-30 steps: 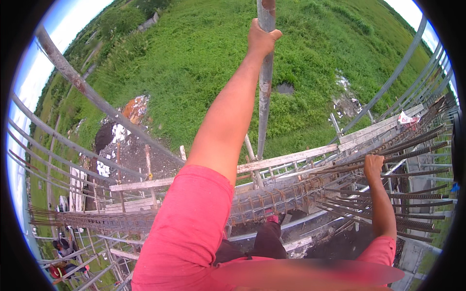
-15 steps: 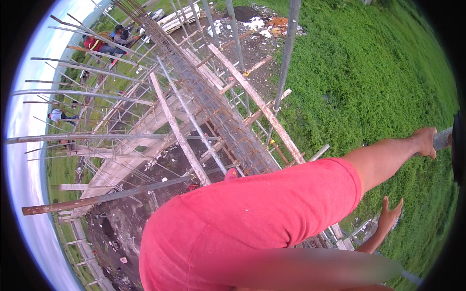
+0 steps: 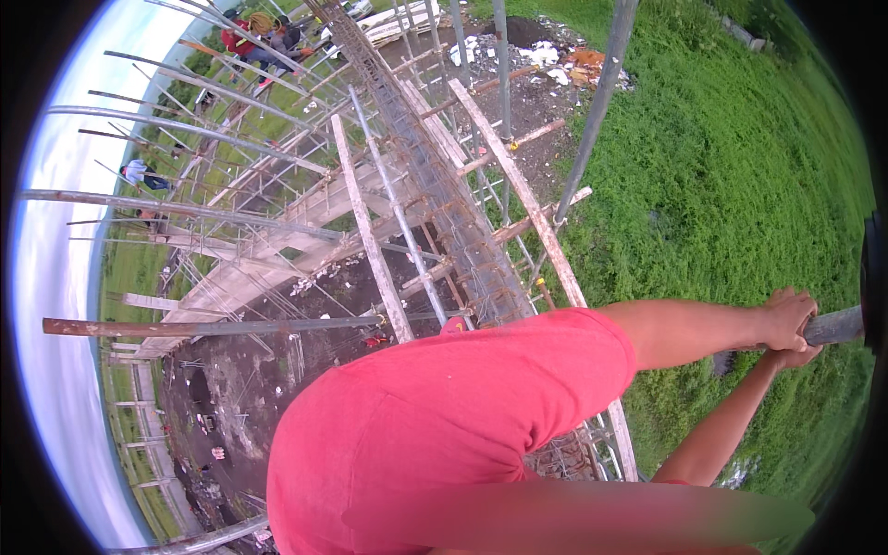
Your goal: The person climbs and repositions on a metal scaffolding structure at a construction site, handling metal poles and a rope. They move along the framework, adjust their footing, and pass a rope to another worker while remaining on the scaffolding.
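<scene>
At the right, a grey metal pipe runs out past the picture's edge. Wrapped around its inner end is my left hand, closed, with the arm stretched out from a pink sleeve. Just below, my right hand is against the same pipe end and closed on it. Its forearm rises from the lower edge. The two hands touch or nearly touch, and how the right fingers lie is partly hidden.
A rebar cage runs between long planks high above the ground. Scaffold pipes stick out at the left. Co-workers sit on the far framework; another is at the left. Green vegetation lies below right.
My right hand was apart from the pipe with spread fingers; it has risen and closed on the pipe beside my left hand. The pipe end and left hand have shifted slightly lower in view.
</scene>
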Action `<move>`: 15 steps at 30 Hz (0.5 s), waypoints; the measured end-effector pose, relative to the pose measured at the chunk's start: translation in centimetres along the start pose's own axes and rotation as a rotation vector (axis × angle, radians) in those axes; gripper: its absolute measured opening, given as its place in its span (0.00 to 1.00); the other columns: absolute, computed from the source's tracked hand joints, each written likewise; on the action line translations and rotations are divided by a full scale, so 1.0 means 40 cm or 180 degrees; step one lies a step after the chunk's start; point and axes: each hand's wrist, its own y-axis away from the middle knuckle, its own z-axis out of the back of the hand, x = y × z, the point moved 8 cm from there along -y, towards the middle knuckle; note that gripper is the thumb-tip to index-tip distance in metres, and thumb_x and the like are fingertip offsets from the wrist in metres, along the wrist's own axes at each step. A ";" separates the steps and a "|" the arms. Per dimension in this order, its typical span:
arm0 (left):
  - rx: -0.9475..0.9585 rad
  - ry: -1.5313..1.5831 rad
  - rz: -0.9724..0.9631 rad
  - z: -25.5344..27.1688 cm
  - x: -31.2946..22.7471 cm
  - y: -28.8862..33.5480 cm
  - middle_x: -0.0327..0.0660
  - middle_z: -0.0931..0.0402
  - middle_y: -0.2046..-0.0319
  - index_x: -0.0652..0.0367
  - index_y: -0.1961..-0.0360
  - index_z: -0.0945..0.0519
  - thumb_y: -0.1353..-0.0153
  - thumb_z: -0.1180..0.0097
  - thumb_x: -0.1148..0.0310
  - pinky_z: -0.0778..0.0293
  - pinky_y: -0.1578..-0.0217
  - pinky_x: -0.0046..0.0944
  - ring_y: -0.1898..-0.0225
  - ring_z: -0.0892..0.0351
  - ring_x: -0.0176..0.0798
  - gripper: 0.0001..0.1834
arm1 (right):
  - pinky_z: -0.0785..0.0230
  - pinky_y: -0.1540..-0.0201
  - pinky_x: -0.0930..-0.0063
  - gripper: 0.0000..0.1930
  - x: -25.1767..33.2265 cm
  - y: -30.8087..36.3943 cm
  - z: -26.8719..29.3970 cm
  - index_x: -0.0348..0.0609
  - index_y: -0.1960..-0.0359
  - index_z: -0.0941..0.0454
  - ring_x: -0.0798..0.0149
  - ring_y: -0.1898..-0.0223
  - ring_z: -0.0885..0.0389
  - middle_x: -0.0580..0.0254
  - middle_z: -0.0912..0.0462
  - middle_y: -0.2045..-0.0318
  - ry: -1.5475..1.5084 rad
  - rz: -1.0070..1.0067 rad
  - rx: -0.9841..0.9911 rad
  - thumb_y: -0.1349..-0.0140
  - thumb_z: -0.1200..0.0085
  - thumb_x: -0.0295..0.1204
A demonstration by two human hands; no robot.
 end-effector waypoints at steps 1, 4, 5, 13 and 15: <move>-0.0050 -0.0173 -0.0416 0.030 0.048 0.107 0.50 0.31 0.43 0.61 0.40 0.29 0.44 0.31 0.57 0.36 0.38 0.54 0.40 0.32 0.50 0.35 | 0.21 0.51 0.58 0.31 -0.001 -0.005 -0.004 0.35 0.44 0.29 0.58 0.52 0.16 0.49 0.17 0.51 0.0035 -0.0020 0.0035 0.36 0.39 0.49; 0.0309 -0.1055 0.0904 0.137 0.387 0.532 0.51 0.30 0.46 0.59 0.43 0.27 0.41 0.36 0.63 0.30 0.42 0.51 0.44 0.29 0.53 0.26 | 0.16 0.57 0.48 0.43 -0.007 -0.014 0.003 0.35 0.37 0.32 0.49 0.55 0.14 0.45 0.18 0.49 0.0292 -0.0105 -0.0178 0.43 0.33 0.55; 0.0454 -0.1112 0.1623 0.189 0.502 0.734 0.51 0.28 0.47 0.61 0.43 0.28 0.40 0.38 0.62 0.28 0.43 0.52 0.46 0.26 0.55 0.26 | 0.16 0.57 0.47 0.42 -0.005 -0.015 0.001 0.35 0.36 0.33 0.48 0.56 0.14 0.45 0.19 0.49 0.0233 -0.0055 -0.0171 0.42 0.34 0.55; 0.1413 -0.1401 0.3573 0.475 0.605 2.047 0.55 0.15 0.66 0.61 0.62 0.13 0.40 0.43 0.47 0.22 0.57 0.57 0.59 0.15 0.57 0.25 | 0.16 0.54 0.50 0.47 -0.018 0.000 -0.007 0.33 0.31 0.40 0.45 0.51 0.17 0.43 0.22 0.44 0.0322 0.0027 -0.0214 0.38 0.40 0.59; 0.1330 -0.1740 0.3832 0.534 0.606 2.145 0.55 0.15 0.68 0.60 0.65 0.12 0.39 0.45 0.44 0.22 0.58 0.55 0.61 0.14 0.57 0.27 | 0.16 0.53 0.53 0.53 -0.045 -0.006 -0.013 0.29 0.28 0.45 0.45 0.48 0.19 0.40 0.25 0.41 0.0483 -0.0273 -0.0160 0.39 0.41 0.62</move>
